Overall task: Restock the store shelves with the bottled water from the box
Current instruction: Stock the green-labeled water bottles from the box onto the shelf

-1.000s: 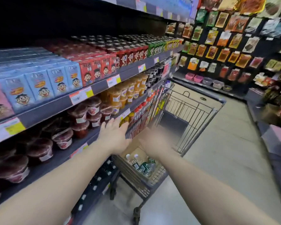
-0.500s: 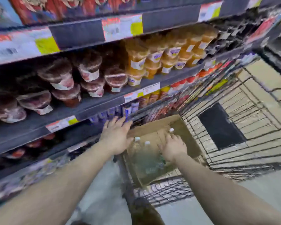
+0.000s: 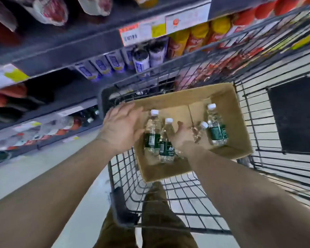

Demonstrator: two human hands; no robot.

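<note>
An open cardboard box (image 3: 222, 94) sits in the wire shopping cart (image 3: 247, 111). Several small water bottles with white caps and green labels lie inside it: two side by side at the left (image 3: 151, 136) (image 3: 166, 142), one at the right (image 3: 217, 130), and a blurred one (image 3: 198, 130) between them. My left hand (image 3: 121, 126) hovers over the box's left wall with its fingers spread, beside the leftmost bottle. My right hand (image 3: 183, 138) is down inside the box against the blurred bottle. Its thumb sticks up and its fingers are hidden by that bottle.
Store shelves (image 3: 79, 43) run along the left, with price tags (image 3: 143, 33), purple-labelled cans (image 3: 141, 61) and orange packs (image 3: 195, 40). A low shelf holds bottles (image 3: 89, 115) near the floor. The cart's black flap (image 3: 293, 115) is at the right. My legs stand behind the cart.
My head has tilted down from the aisle to the cart. Both hands have dropped toward the box, and the right hand has gone in among the bottles.
</note>
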